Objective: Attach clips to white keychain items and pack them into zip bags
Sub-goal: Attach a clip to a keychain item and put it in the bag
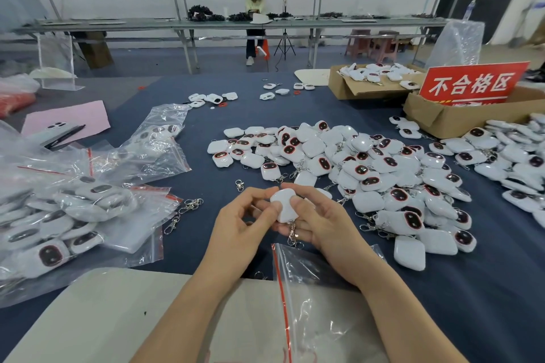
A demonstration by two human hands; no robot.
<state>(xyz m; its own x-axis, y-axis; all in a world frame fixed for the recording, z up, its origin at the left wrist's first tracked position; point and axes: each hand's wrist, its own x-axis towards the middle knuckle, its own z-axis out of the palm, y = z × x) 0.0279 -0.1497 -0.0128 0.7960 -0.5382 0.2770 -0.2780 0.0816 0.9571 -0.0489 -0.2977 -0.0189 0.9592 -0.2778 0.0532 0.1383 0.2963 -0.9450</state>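
Observation:
A white keychain item [283, 204] is held between both hands above the dark blue table [206, 244]. My left hand [246, 216] pinches its left edge with thumb and fingertips. My right hand [317, 216] grips its right side, thumb on top. A metal clip [292, 234] hangs from the item's lower end. An empty zip bag [306, 289] with a red seal strip lies just below my hands. A big heap of white keychain items [362, 174] spreads to the right. Loose metal clips [184, 212] lie on the left.
Filled zip bags [67, 215] pile up at the left. Cardboard boxes [448, 118] with a red sign [472, 84] stand at the back right. A beige board [118, 318] lies at the near edge. A pink sheet [66, 119] holds a pen. Another person [254, 20] sits far behind.

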